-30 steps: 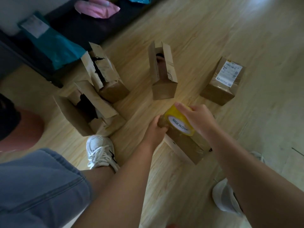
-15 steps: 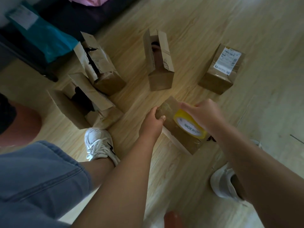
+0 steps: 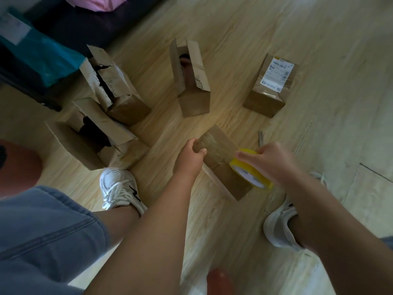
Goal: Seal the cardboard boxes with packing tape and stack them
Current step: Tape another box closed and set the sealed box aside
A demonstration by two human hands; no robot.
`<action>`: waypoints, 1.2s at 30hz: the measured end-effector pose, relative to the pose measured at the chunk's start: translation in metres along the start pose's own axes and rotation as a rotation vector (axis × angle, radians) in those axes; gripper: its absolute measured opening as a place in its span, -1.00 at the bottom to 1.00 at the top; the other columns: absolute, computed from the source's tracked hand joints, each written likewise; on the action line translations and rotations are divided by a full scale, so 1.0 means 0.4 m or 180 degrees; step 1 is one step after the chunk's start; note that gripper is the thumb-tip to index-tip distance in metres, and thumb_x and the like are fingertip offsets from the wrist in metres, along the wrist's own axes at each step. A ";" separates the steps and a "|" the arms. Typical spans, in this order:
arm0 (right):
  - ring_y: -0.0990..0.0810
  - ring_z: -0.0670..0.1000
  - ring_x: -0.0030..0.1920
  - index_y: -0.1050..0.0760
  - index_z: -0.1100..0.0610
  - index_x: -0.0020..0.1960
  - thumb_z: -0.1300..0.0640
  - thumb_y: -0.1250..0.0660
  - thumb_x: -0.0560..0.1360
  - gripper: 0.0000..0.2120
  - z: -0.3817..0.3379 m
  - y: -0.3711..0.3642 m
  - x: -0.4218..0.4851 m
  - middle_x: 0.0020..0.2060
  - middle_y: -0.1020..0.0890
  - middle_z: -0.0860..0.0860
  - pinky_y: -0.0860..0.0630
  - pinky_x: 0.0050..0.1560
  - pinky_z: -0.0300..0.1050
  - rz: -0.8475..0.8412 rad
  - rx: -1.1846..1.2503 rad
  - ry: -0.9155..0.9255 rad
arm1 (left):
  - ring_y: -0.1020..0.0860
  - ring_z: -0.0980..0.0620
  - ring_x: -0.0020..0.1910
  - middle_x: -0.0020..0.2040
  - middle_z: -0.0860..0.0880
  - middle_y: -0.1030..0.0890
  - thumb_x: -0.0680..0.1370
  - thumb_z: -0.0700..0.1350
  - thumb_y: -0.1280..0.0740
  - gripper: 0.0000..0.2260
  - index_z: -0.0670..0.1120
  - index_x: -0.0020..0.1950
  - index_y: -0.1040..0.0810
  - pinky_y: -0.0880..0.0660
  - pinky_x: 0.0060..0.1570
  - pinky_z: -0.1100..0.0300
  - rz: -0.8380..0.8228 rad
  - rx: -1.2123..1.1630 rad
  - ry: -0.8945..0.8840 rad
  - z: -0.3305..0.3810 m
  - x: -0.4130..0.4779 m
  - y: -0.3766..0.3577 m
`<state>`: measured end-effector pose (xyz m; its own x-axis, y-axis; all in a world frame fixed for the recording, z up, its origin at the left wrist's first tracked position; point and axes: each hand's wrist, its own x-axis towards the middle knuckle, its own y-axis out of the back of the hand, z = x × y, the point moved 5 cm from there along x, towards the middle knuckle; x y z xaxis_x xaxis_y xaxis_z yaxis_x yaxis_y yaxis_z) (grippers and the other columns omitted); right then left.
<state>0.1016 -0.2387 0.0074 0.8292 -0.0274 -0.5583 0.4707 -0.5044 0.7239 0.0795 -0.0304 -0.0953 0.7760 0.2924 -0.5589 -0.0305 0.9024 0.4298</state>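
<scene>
Head view. Floor (image 3: pixel 276 39): pale wood-grain laminate, with dark low furniture (image 3: pixel 85 24) at its far-left edge. Cardboard box (image 3: pixel 221 154): brown, oblong, mid-floor, long axis diagonal from near-right to far-left, glossy tape along the top. Left hand (image 3: pixel 191 156): fingers curled round the far end. Right hand (image 3: pixel 270 160): fingers clasping the yellow tape roll (image 3: pixel 251 173) at the near end. Sealed labelled box (image 3: pixel 270 88): farther right.
</scene>
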 end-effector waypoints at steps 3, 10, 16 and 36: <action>-0.28 -0.01 -0.54 -0.27 0.10 -0.47 -0.34 -0.41 0.39 -0.40 0.024 -0.001 -0.017 -0.58 -0.28 -0.03 -0.21 -0.42 -0.12 0.0021 -0.0381 -0.0349 | -0.53 -0.02 0.22 0.35 0.05 -0.50 0.60 0.02 -0.29 -0.57 0.13 0.47 -0.33 -0.49 0.22 -0.04 -0.0016 0.0046 0.0026 0.001 -0.001 -0.001; -0.23 -0.01 -0.49 -0.27 0.07 -0.40 -0.40 -0.38 0.39 -0.40 0.072 -0.003 -0.059 -0.54 -0.25 -0.03 -0.16 -0.38 -0.10 -0.0276 0.0365 -0.0616 | -0.52 -0.02 0.23 0.37 0.05 -0.48 0.62 0.01 -0.26 -0.57 0.10 0.50 -0.31 -0.47 0.13 0.05 0.0087 0.0104 0.0026 0.008 -0.011 -0.001; -0.35 0.02 -0.43 -0.38 0.09 -0.36 -0.21 -0.40 0.41 -0.57 0.093 -0.007 -0.076 -0.48 -0.34 0.00 -0.25 -0.35 -0.09 -0.0110 0.0215 -0.0736 | -0.54 -0.04 0.18 0.31 0.01 -0.53 0.62 0.01 -0.27 -0.61 0.07 0.45 -0.35 -0.45 0.07 0.08 0.0102 0.0184 0.0050 0.013 -0.013 -0.008; -0.59 0.05 -0.34 -0.55 0.13 -0.22 -0.35 -0.33 0.40 -0.49 0.195 -0.111 -0.062 -0.38 -0.57 0.02 -0.43 -0.27 -0.10 -0.0152 -0.0282 -0.1135 | -0.53 -0.06 0.18 0.29 -0.01 -0.53 0.61 -0.01 -0.28 -0.62 0.03 0.43 -0.38 -0.47 0.18 0.02 0.0025 0.0296 0.0090 0.027 -0.016 -0.020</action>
<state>0.0366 -0.2829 -0.0427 0.6558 -0.3126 -0.6872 0.5435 -0.4363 0.7171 0.0816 -0.0427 -0.0874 0.7579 0.3094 -0.5743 0.0230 0.8671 0.4975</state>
